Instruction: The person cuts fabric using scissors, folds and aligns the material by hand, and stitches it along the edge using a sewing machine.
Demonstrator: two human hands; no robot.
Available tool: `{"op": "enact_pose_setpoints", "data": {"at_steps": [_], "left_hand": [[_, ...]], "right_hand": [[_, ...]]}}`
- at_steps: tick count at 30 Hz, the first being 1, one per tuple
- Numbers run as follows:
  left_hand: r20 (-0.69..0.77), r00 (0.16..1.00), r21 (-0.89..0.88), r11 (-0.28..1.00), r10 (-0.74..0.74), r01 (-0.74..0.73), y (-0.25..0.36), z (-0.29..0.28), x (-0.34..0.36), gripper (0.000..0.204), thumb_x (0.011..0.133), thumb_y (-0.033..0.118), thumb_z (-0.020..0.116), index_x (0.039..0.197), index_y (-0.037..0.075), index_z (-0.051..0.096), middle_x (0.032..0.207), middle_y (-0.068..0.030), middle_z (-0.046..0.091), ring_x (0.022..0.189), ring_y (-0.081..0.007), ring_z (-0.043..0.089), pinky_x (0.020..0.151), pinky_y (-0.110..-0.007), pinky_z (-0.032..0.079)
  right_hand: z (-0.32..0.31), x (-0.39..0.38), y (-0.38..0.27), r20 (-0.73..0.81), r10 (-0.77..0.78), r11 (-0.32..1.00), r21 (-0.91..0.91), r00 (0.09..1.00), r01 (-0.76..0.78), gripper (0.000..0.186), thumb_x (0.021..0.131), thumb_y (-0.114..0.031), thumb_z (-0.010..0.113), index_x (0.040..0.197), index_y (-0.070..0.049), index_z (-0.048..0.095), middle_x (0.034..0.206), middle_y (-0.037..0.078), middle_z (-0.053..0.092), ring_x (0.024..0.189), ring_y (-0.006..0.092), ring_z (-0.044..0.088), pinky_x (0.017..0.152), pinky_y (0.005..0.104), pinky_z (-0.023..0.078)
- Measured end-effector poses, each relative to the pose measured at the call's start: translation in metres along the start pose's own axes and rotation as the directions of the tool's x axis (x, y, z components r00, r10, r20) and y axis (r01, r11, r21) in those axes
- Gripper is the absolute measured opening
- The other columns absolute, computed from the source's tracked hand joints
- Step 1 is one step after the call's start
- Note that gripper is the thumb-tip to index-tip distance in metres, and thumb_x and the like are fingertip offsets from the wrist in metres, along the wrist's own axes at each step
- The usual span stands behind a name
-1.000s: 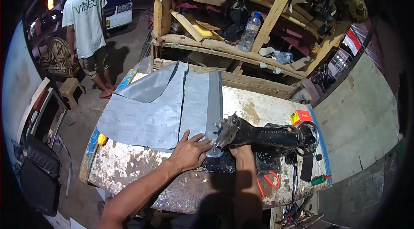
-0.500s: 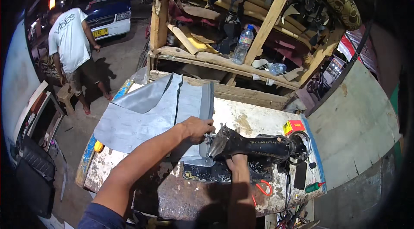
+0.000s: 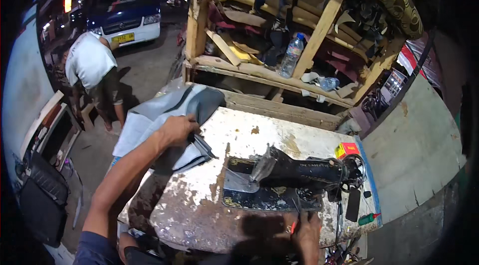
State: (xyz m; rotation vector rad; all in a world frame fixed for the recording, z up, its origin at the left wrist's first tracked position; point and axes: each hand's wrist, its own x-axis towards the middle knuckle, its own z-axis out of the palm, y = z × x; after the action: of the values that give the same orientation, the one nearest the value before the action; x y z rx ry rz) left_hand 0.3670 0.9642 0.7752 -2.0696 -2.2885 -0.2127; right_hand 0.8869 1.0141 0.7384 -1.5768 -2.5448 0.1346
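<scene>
My left hand (image 3: 175,130) is closed on a folded grey sheet (image 3: 194,156), which looks like leatherette, left of the black sewing machine (image 3: 304,173). The rest of the sheet bunches up behind my hand. A thin line, apparently thread, runs from the sheet's corner towards the machine's needle end. At the table's front edge, my right hand (image 3: 307,232) is closed around red-handled scissors (image 3: 293,227). Their blades point away from me, towards the machine's base. Part of the handles is hidden by my fingers.
A red-and-yellow box (image 3: 346,150) and a green small bottle (image 3: 368,219) lie at the table's right. Behind stands a wooden shelf (image 3: 249,68) with scraps and a plastic bottle (image 3: 292,55). A person (image 3: 92,60) bends over at the left, near a van (image 3: 127,20).
The grey sheet has left the machine and moved left, folding up in my left hand. My right hand has come from beneath the machine arm and taken up the scissors. The person has bent down.
</scene>
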Motion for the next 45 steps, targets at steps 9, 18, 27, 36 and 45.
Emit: {"op": "enact_pose_setpoints", "data": {"at_steps": [9,18,27,36,45], "left_hand": [[0.079,0.973,0.047,0.974,0.216,-0.220,0.037,-0.077,-0.031,0.030,0.080,0.010,0.063,0.110,0.010,0.061,0.104,-0.0118,0.067,0.094,-0.0363,0.069,0.074,-0.050,0.055],[-0.004,0.971,-0.034,0.971,0.237,-0.237,0.034,-0.096,-0.046,0.012,0.088,0.015,0.063,0.096,0.005,0.064,0.099,-0.0126,0.069,0.096,-0.0368,0.068,0.074,-0.051,0.052],[0.045,0.976,-0.065,0.976,0.213,-0.210,0.037,-0.101,-0.049,0.016,0.089,0.016,0.064,0.102,0.006,0.063,0.102,-0.0139,0.065,0.096,-0.0388,0.066,0.077,-0.050,0.053],[0.140,0.691,-0.593,0.619,0.709,-0.514,0.191,-0.046,-0.099,0.040,0.091,0.014,0.063,0.131,0.010,0.060,0.131,-0.0228,0.059,0.109,-0.0402,0.063,0.086,-0.048,0.053],[0.037,0.999,-0.294,0.955,-0.029,0.038,0.085,0.043,-0.148,0.052,0.098,0.045,0.054,0.145,0.020,0.053,0.156,-0.0200,0.039,0.147,-0.0374,0.034,0.118,-0.063,0.019]], "right_hand": [[0.033,-0.020,-0.046,0.334,-0.085,0.315,0.903,0.939,-0.293,0.061,0.078,-0.036,0.079,0.122,-0.001,0.055,0.103,0.013,0.069,0.092,0.0316,0.068,0.079,0.0440,0.056],[0.071,0.004,-0.243,0.478,-0.395,-0.350,0.712,0.785,-0.609,0.055,0.100,-0.058,0.049,0.116,-0.005,0.053,0.097,0.010,0.064,0.084,0.0249,0.065,0.073,0.0404,0.055],[0.059,0.014,-0.236,0.264,-0.126,-0.078,0.958,0.956,-0.275,0.050,0.102,-0.053,0.052,0.090,-0.005,0.060,0.065,0.002,0.054,0.060,0.0122,0.054,0.056,0.0291,0.045],[0.046,-0.040,-0.023,-0.165,0.162,0.622,0.782,0.973,0.029,0.047,0.086,-0.037,0.076,0.109,0.001,0.062,0.090,0.016,0.069,0.081,0.0321,0.067,0.079,0.0456,0.054],[0.029,-0.093,-0.092,-0.240,-0.255,0.966,-0.026,0.937,0.257,0.036,0.092,-0.020,0.069,0.124,-0.004,0.065,0.111,0.024,0.068,0.099,0.0382,0.068,0.085,0.0432,0.055]]}}
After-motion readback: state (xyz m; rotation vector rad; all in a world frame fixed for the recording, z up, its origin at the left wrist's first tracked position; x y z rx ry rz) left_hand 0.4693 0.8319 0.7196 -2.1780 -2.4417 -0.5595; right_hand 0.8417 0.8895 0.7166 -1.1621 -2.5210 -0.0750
